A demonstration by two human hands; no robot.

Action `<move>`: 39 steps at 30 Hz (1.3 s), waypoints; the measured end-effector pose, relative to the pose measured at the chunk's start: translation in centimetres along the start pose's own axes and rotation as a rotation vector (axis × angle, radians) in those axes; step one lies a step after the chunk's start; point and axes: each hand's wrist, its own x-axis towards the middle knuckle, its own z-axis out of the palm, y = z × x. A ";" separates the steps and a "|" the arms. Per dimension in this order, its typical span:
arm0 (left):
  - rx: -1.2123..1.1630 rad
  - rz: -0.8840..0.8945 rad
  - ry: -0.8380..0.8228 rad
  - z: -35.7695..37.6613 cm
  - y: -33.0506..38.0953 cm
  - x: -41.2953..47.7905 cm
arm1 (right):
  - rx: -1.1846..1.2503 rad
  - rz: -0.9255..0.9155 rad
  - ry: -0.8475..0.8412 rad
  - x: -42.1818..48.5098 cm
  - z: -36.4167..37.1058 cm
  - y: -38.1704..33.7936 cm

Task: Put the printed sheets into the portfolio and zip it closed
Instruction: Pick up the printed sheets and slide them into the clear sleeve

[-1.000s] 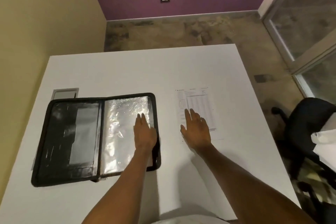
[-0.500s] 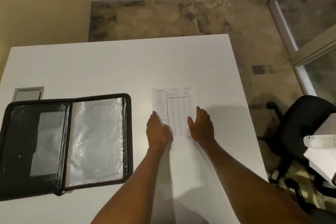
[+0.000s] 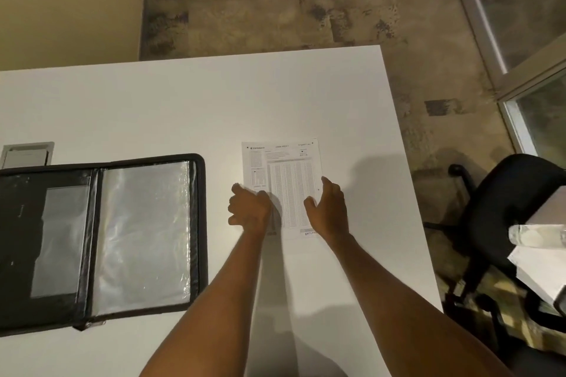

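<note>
The printed sheets were approached from the bottom of the frame by two bare forearms, and were flanked at their near end by both hands. The left hand was set at the left edge with its fingers curled under. Whether the paper was actually pinched could not be told. The right hand was held at the right edge, with the fingers loosely bent, the thumb spread apart and nothing gripped. This two-sided placing was judged to be meant for squaring the sheets and lifting them evenly, without creasing.

At the lower left of the frame the portfolio was laid fully open and flat on the white table, well apart from the sheets. Its clear plastic sleeve was turned upward, presumably so that the paper could be slid in. The zip was not done up.

The sheets were seen just right of centre, lying flat and upright to the viewer. They were white, with a header line, a narrow column at the left and a dense grid of small print that was too fine to read. How many sheets were stacked could not be told.

Farther off, a mottled floor was visible at the top, and an office chair at the right.
</note>
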 end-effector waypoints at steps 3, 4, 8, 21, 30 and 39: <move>-0.166 -0.096 -0.120 -0.6 -0.2 1.4 | 0.017 -0.010 -0.013 0.1 -0.3 0.4; -0.262 -0.091 -0.180 -0.8 -0.4 1.7 | 0.026 -0.013 -0.015 0.1 -0.3 0.4; -0.438 0.008 -0.328 -1.8 -1.0 1.6 | 0.065 -0.028 -0.024 -0.1 -0.5 0.6; -0.658 0.042 -0.603 -6.6 -5.0 3.3 | 0.293 0.066 -0.124 0.6 -3.3 1.2; -0.764 0.186 -0.865 -10.5 -5.2 3.1 | 0.910 0.089 -0.641 -0.5 -6.7 -0.7; -0.788 0.355 -0.907 -11.9 -2.3 0.9 | 0.768 -0.094 -0.329 -3.7 -7.2 -3.3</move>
